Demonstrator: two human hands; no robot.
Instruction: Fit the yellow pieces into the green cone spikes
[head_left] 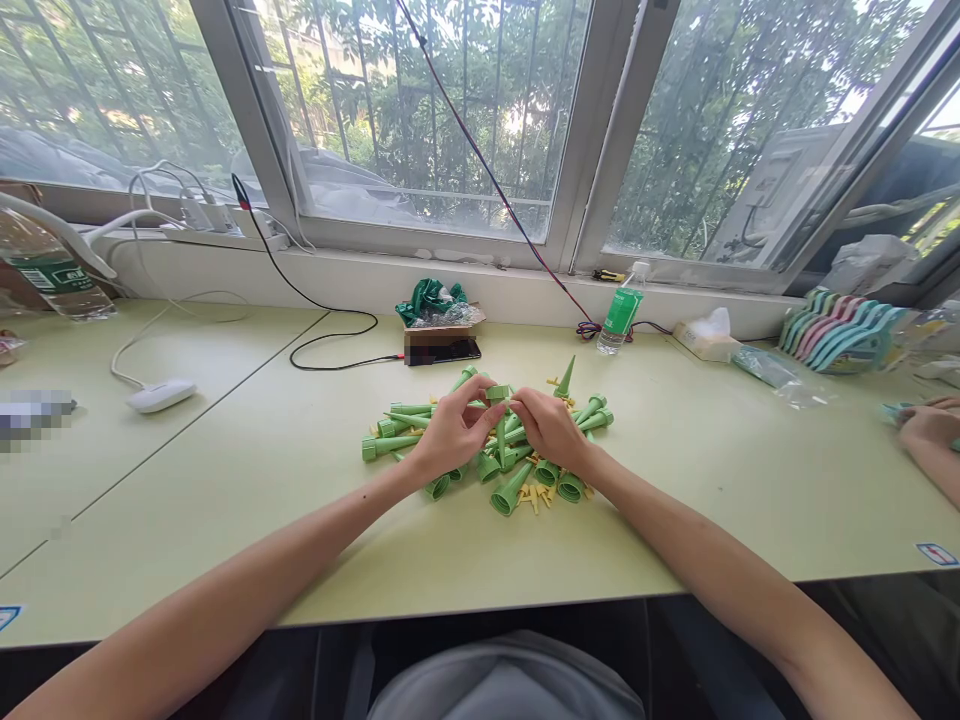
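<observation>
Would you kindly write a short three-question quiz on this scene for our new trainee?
1. What colour are the small pieces lying among the green cones?
2. True or false: the tissue pack lies to the right of the bottles with green labels.
3. What is the left hand holding? A, a phone; B, a green cone; C, a cable.

Key: 1, yellow; 2, true; 3, B.

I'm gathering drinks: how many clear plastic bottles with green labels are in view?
2. The first bottle is at the far left of the picture; the second bottle is beyond the person's right hand, right of centre. Others may be hidden.
</observation>
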